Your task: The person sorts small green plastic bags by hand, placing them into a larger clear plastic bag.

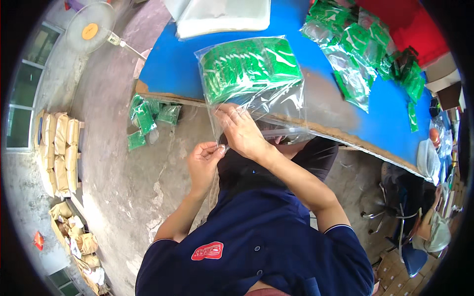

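A large clear plastic bag (281,106) filled with rows of small green packets (247,66) lies at the near edge of the blue table, its loose open end hanging toward me. My left hand (203,160) pinches the bag's lower left corner between thumb and fingertips. Just above it, my right hand (242,132) is closed on the loose film below the packets, fingers bent over the plastic and the thumb mostly hidden. A pale strip along the bag's edge (284,132) runs out to the right of my right hand.
On the blue table (187,69) are a stack of clear bags (224,19) at the back and a heap of green packets (363,44) at the right. More green packets (143,118) lie below the table's left end. A fan (90,30) and brown sacks (59,148) stand left.
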`<state>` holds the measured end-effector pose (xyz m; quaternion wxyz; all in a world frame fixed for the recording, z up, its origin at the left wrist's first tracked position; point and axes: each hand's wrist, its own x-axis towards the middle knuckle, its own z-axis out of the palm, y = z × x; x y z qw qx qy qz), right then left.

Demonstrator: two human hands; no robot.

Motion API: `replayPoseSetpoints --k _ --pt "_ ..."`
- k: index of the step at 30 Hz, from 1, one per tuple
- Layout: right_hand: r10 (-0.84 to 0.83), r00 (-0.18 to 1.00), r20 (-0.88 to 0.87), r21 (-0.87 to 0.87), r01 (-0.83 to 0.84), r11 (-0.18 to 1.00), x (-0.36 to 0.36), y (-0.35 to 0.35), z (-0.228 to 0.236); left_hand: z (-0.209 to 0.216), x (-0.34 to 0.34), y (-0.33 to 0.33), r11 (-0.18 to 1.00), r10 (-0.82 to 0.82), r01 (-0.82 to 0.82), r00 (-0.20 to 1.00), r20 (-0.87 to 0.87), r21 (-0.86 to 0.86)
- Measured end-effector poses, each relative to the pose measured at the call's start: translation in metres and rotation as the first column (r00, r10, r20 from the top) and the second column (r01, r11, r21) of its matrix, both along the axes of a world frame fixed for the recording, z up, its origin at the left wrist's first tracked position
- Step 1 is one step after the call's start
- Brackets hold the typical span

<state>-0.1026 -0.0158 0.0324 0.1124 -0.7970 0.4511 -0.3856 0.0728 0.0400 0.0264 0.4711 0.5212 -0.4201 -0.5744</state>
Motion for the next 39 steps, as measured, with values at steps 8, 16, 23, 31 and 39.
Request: replayPoseSetpoints --k 8,16,23,31,39 --pt "0.053 0.999 -0.013 -0.051 -0.054 0.997 -0.002 0.002 0.016 -0.003 0.004 -0.001 1.000 -0.007 0.005 0.998 -0.068 -0.021" --pt "0.222 0.931 0.289 0.308 -0.310 0.900 -0.017 0.027 0.027 0.005 0.013 0.009 0.996 0.034 -0.034 0.999 -0.004 -0.078" --pt "0.241 0.938 0.249 0.450 -0.333 0.828 -0.014 0.029 0.025 0.027 0.019 -0.039 0.978 -0.012 0.029 0.997 0.082 -0.206" --pt "0.246 0.956 0.157 0.346 -0.287 0.893 -0.085 0.111 0.025 0.016 -0.032 -0.220 0.883 -0.099 0.351 0.789 0.607 -0.312" --pt "0.016 0.615 -0.788 0.610 0.785 -0.110 -0.298 0.323 0.011 0.025 -0.055 -0.213 0.857 -0.122 0.347 0.855 0.504 -0.382"
